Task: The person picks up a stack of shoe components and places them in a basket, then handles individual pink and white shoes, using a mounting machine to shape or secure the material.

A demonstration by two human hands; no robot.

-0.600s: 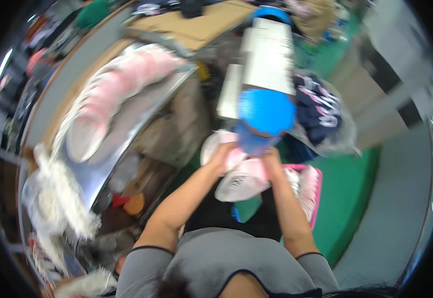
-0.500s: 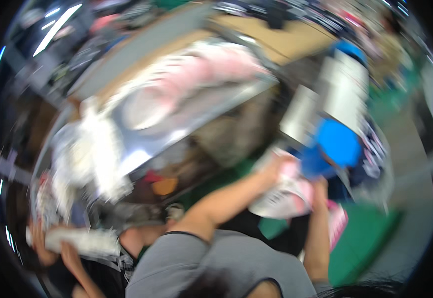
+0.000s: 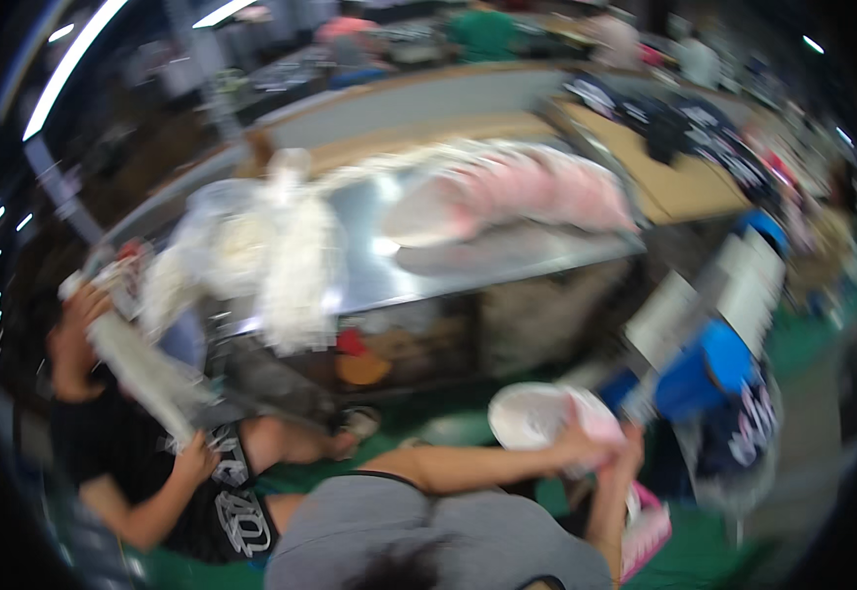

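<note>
My left hand [image 3: 579, 447] is closed on a white and pink cap [image 3: 527, 418], its rounded white hollow turned up to the left. At the cap's pink right end is my right hand [image 3: 627, 454], also closed on it, close beside the left. Both hands are blurred, so the separate fingers hardly show. A pink object [image 3: 648, 541] stands low beside my right forearm. Ahead, a long nested row of similar pink and white caps [image 3: 546, 192] lies on a shiny metal table [image 3: 438, 280].
White stringy bundles [image 3: 300, 265] hang over the table's near left edge. At left, a seated person [image 3: 104, 433] holds a long white strip. Blue containers [image 3: 723, 364], white box-like pieces [image 3: 753, 280] and a clear bag of dark goods [image 3: 743, 433] stand at right.
The view has swung left, so the table appears farther right. The cap has turned, its hollow now showing up and left, and my hands have come closer together. The seated person's strip is now tilted.
</note>
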